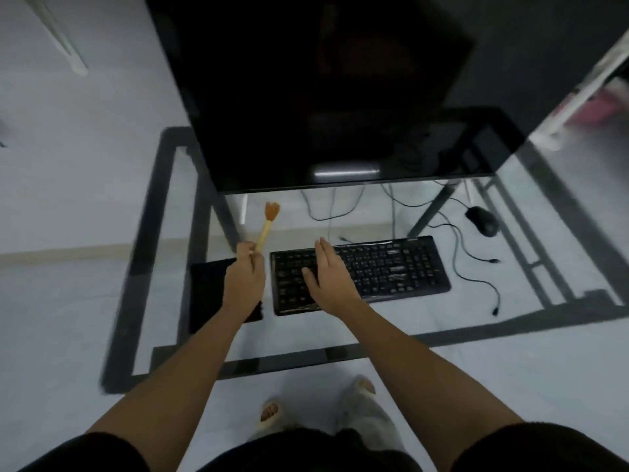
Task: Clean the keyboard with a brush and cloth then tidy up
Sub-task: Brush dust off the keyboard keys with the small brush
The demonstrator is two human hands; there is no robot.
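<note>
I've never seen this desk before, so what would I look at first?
The huge black monitor fills the top middle, standing at the back of the glass table. Below it, the left hand holds up a brush with orange bristles, just left of the black keyboard, where the right hand lies flat on the keys. A dark cloth lies on the table beside the keyboard's left end.
</note>
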